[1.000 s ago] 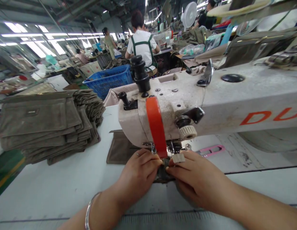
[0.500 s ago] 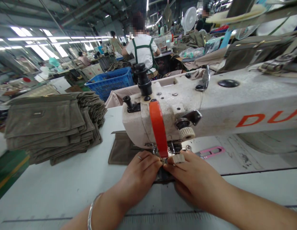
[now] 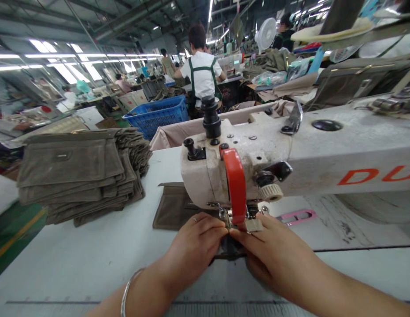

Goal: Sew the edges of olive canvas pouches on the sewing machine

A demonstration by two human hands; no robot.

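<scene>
My left hand and my right hand meet under the head of a cream industrial sewing machine, pinching a dark canvas piece at the presser foot. A small beige tab lies just above my right fingers. An olive canvas panel extends behind the needle area, partly hidden by the machine. A red-orange guard hangs in front of the needle and hides it. A thin metal bangle circles my left wrist.
A stack of olive canvas pieces sits on the white table to my left. Pink thread snips lie right of the machine. Behind are a blue plastic crate, a seated co-worker, and a fan.
The whole scene has shifted slightly right and down as my head moved. My hands have stayed at the presser foot, still pinching the canvas.
</scene>
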